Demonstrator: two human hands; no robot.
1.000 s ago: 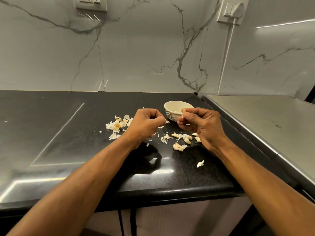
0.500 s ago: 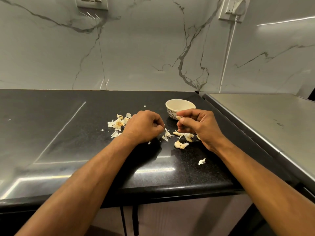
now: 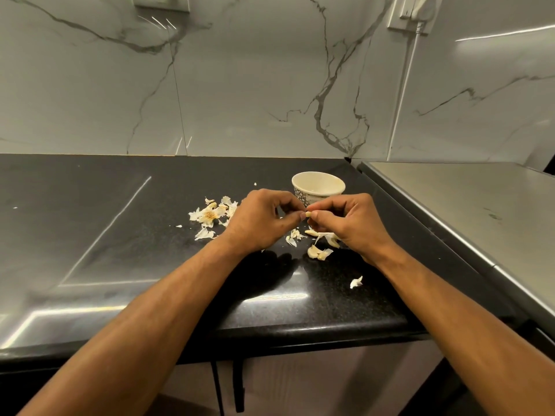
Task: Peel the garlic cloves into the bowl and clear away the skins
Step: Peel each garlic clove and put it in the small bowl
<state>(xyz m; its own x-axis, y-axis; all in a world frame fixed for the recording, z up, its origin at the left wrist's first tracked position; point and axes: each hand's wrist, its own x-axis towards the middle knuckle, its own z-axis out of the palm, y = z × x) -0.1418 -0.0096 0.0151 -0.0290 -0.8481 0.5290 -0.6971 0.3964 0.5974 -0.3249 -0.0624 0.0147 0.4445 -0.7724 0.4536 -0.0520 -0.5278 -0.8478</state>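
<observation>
Both hands meet at frame centre, the left hand [image 3: 261, 220] and right hand [image 3: 350, 222] pinching one clove [image 3: 308, 214] between curled fingertips, just in front of the bowl [image 3: 318, 187]. Peeling looks midway: more cloves [image 3: 318, 253] wait on the counter [image 3: 90, 235] below the right hand, and skins [image 3: 210, 216] lie scattered left of centre, none cleared yet. What's inside the bowl, I can't tell.

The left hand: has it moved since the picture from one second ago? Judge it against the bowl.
Yes. The left hand has shifted right, toward the bowl, closing the gap to the right hand; both now pinch one garlic clove.
</observation>
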